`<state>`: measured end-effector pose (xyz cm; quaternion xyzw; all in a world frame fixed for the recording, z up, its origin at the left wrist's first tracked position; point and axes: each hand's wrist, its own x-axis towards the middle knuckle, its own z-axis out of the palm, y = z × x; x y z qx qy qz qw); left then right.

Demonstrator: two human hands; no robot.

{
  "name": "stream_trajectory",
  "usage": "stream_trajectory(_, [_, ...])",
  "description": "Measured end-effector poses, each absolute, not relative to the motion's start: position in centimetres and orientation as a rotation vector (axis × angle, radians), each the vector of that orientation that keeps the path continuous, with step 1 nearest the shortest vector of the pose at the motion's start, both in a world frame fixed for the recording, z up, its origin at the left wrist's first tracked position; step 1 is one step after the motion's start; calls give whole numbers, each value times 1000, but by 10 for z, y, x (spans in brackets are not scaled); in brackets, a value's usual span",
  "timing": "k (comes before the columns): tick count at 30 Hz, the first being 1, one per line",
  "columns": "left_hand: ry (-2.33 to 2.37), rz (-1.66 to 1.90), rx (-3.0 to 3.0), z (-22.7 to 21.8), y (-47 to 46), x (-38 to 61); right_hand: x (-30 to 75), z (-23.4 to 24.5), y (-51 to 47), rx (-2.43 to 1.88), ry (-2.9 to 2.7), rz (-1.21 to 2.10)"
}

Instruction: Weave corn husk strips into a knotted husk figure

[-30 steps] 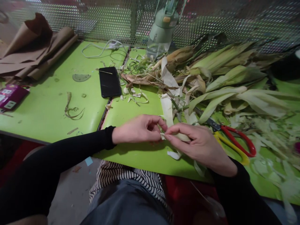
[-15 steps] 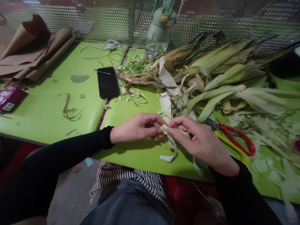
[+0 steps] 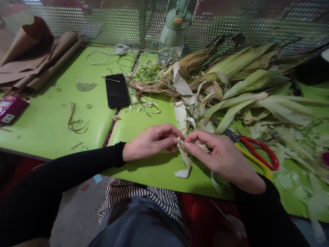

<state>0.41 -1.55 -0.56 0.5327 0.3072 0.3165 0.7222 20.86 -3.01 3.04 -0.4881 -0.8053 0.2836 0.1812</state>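
Between my two hands, just above the front of the green table, is a pale strip of corn husk [image 3: 184, 157]. My left hand [image 3: 151, 141] pinches its upper end between thumb and fingers. My right hand [image 3: 218, 152] grips the same piece from the right, fingertips almost touching the left ones. One end of the strip hangs down below my fingers, and another pale end shows under my right palm. Behind my hands lies a wider cream husk piece [image 3: 180, 115]. Scissors [image 3: 254, 151] with red and yellow handles rest right of my right hand, blades partly under husks.
A heap of corn husks [image 3: 246, 82] covers the right and back, with shreds [image 3: 295, 161] at the right. A water bottle [image 3: 171, 34] stands behind. Leftward lie a black phone [image 3: 117, 91], a protractor [image 3: 86, 86], a white cable [image 3: 102, 56], brown paper [image 3: 33, 61] and a purple box [image 3: 11, 109].
The knotted-looking top of the husk strip has turned between my fingertips, and its hanging end is straighter. Both hands stay nearly in place. The view has shifted slightly.
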Motion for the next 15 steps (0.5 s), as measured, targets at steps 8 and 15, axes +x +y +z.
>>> stream_trajectory(8, [701, 652, 1174, -9, -15, 4, 203, 25, -33, -1423, -2301, 577])
stream_trajectory(15, [712, 672, 1090, -11, -18, 7, 203, 26, -34, -1346, -2344, 543])
